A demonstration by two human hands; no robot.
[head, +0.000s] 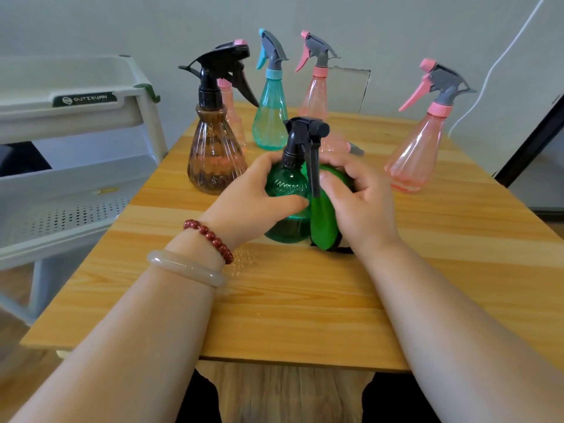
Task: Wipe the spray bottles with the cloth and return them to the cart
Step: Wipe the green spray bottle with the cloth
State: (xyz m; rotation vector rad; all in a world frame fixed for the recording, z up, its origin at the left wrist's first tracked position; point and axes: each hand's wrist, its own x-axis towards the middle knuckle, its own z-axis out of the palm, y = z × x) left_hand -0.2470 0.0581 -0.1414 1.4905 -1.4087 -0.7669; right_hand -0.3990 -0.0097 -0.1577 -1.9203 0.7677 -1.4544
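Fingers [266,162] of our left hand [253,199] curl round the body of the green spray bottle [287,184]. It stands with its base on the desk [290,300], near the middle, black trigger hanging toward us. Our right hand [361,203] grips the green cloth [323,222] and holds it against the bottle's right side, thumb in front and fingers behind. Past it stand a brown bottle [213,154], a teal bottle [270,117], a rear pink bottle [316,99] and a right pink bottle [418,151]. The cart [76,117] sits just beside the desk's left edge.
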